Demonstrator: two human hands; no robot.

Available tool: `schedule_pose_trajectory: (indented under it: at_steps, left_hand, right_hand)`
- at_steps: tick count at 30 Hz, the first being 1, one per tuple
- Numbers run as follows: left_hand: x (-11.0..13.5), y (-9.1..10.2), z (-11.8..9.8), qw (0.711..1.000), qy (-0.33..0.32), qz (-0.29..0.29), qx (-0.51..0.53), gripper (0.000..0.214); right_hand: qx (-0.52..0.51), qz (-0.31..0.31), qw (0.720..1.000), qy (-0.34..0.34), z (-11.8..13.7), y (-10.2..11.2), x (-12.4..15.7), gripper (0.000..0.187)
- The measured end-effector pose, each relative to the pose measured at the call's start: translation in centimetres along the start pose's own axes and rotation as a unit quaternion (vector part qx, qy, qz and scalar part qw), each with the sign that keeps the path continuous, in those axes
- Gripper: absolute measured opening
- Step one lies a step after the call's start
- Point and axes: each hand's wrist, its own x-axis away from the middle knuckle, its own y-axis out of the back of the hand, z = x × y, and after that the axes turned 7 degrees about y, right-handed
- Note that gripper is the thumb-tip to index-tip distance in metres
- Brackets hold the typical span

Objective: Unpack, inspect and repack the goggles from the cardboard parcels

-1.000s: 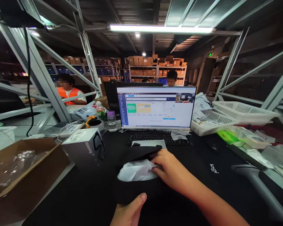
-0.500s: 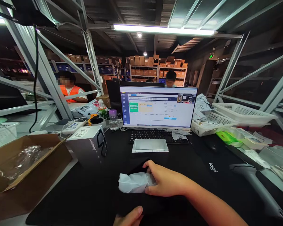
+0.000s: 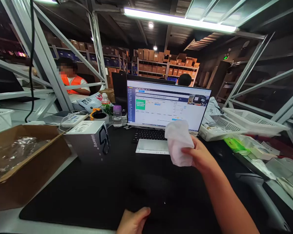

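Note:
My right hand (image 3: 197, 156) is raised above the desk, pinching a crumpled white wad of paper or cloth (image 3: 178, 141) in front of the monitor (image 3: 166, 105). My left hand (image 3: 133, 221) rests at the near edge of the black desk mat (image 3: 88, 191), fingers curled on a dark, hard-to-see item (image 3: 148, 191) lying on the mat. A shallow silver tray-like lid (image 3: 152, 147) lies just before the keyboard (image 3: 148, 134). A grey product box (image 3: 90, 141) stands to the left.
An open cardboard box (image 3: 21, 162) with plastic wrap sits at left. White baskets (image 3: 236, 122) and packets lie at right, and a barcode scanner (image 3: 261, 191) near right. Bottles (image 3: 116, 115) stand by the monitor. A person in an orange vest sits behind left; another is behind the screen.
My right hand lifted the white wad off the dark item on the mat and carried it up and to the right. The view tilted downward slightly.

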Motion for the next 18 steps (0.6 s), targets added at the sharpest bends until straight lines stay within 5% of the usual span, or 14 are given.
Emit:
schedule_pose_trajectory:
  at_steps: [4, 8, 11, 12, 14, 16, 18]
  left_hand:
    - [0.4, -0.9, -0.2, 0.997, -0.025, -0.037, -0.069, 0.034]
    - [-0.4, -0.8, -0.5, 0.99, -0.056, -0.033, -0.125, 0.062]
    - [-1.2, 0.2, -1.2, 0.956, -0.193, -0.108, -0.193, 0.098]
    - [-1.3, 0.6, -1.6, 0.919, -0.27, -0.155, -0.243, 0.1]
    - [-0.9, 1.3, -2.8, 0.8, -0.418, -0.215, -0.372, 0.083]
    - [0.0, 1.3, -4.2, 0.681, -0.513, -0.188, -0.488, 0.05]
    - [0.8, 0.6, -6.0, 0.613, -0.56, -0.123, -0.544, 0.031]
  right_hand:
    - [0.13, -0.001, 0.991, 0.043, 0.2, 0.5, -0.1, 0.033]
    - [0.324, 0.014, 0.94, 0.108, -0.1, 0.6, -0.1, 0.021]
    - [0.366, 0.029, 0.922, 0.12, 0.0, 0.5, 0.0, 0.021]
    - [0.364, 0.035, 0.923, 0.119, 0.1, 0.5, 0.0, 0.021]
    - [0.367, 0.043, 0.922, 0.116, 0.4, 0.2, 0.2, 0.021]
    - [0.383, 0.055, 0.915, 0.113, 0.6, -0.3, 0.4, 0.02]
    - [0.39, 0.083, 0.91, 0.112, 0.7, -0.8, 0.6, 0.02]
